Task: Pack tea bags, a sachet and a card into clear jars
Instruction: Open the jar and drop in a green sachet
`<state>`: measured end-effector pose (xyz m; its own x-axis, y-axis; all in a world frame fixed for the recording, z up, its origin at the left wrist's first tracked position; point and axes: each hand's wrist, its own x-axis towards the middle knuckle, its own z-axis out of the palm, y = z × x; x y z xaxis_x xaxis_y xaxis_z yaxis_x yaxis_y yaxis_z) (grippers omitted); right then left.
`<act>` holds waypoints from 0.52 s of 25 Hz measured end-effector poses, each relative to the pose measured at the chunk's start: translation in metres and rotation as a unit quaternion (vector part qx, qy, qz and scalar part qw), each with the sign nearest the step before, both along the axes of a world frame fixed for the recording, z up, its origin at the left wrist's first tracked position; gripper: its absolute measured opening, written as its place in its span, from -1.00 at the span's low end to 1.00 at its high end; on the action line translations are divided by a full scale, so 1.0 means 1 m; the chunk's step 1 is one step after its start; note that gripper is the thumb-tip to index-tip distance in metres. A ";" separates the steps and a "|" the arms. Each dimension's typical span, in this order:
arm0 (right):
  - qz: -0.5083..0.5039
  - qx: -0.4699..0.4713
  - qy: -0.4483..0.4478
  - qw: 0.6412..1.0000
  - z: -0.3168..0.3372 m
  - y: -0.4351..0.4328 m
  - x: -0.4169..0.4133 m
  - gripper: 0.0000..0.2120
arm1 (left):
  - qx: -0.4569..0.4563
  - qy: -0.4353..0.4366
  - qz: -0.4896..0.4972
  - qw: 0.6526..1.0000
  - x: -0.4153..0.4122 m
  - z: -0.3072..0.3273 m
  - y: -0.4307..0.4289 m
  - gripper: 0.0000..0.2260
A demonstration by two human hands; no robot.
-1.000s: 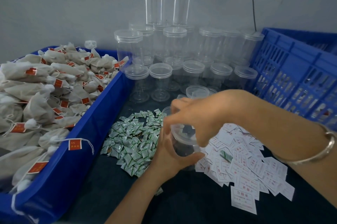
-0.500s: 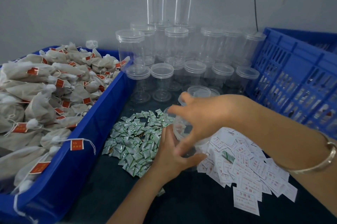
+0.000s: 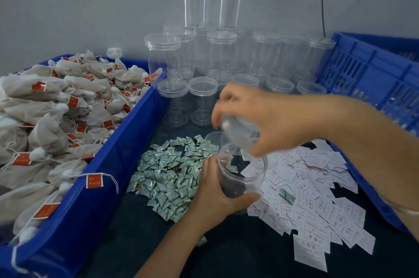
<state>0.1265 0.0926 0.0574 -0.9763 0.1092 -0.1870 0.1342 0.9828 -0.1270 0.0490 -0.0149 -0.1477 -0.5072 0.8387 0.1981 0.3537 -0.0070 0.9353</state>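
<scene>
Left hand (image 3: 215, 191) grips the jar (image 3: 243, 175), right hand (image 3: 272, 123) holds its lid (image 3: 239, 132), between sachets (image 3: 167, 173) and cards (image 3: 317, 198).

Table (image 3: 226, 255): dark, flat top.

Heap of sachets (image 3: 172, 171): small, green and white, loose on the table; taken as the reference.

- Blue tub (image 3: 90, 198): left of the sachets, just beside them, piled with tea bags (image 3: 45, 107) bearing red tags.
- Cards (image 3: 317, 198): white, red print, spread loose right of the sachets; one green sachet (image 3: 286, 196) lies on them.
- Jars (image 3: 222, 55): clear, lidded, behind the sachets, stacked in tiers against the wall.
- Blue slotted crate (image 3: 374, 78): far right of the sachets, beyond the cards.
</scene>
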 end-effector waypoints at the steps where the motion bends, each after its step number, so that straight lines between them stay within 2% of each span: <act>1: -0.045 -0.007 0.068 0.997 0.001 0.014 0.001 -0.52 | -0.001 0.001 0.000 1.000 0.000 -0.001 0.000 -0.30; 2: -0.096 0.015 0.115 0.989 -0.003 0.029 0.000 -0.58 | -0.002 0.001 0.001 1.000 0.000 -0.002 -0.001 -0.31; 4: -0.207 0.049 0.144 0.967 -0.024 0.061 -0.003 -0.61 | 0.000 0.000 -0.001 1.000 0.001 -0.002 -0.001 -0.31; 6: -0.310 -0.020 0.160 0.937 -0.054 0.087 -0.012 -0.60 | -0.001 0.000 -0.005 1.000 0.001 -0.002 -0.002 -0.29; 8: -0.391 -0.121 0.196 0.891 -0.080 0.104 -0.026 -0.56 | -0.008 0.002 -0.008 1.000 0.000 -0.003 -0.002 -0.28; 10: -0.425 -0.156 0.229 0.862 -0.100 0.115 -0.040 -0.59 | -0.014 0.006 -0.008 1.000 -0.001 -0.005 -0.002 -0.26; 11: -0.428 -0.151 0.231 0.861 -0.109 0.118 -0.046 -0.60 | -0.016 0.010 -0.007 1.000 -0.001 -0.005 -0.001 -0.25; 13: -0.417 -0.143 0.228 0.868 -0.121 0.115 -0.048 -0.48 | -0.017 0.012 -0.006 1.000 -0.001 -0.004 -0.002 -0.24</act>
<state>0.0789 0.2071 -0.0635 -0.5597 0.8263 0.0631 0.6553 0.4878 -0.5767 0.0476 -0.0165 -0.1516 -0.4921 0.8516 0.1806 0.3760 0.0208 0.9264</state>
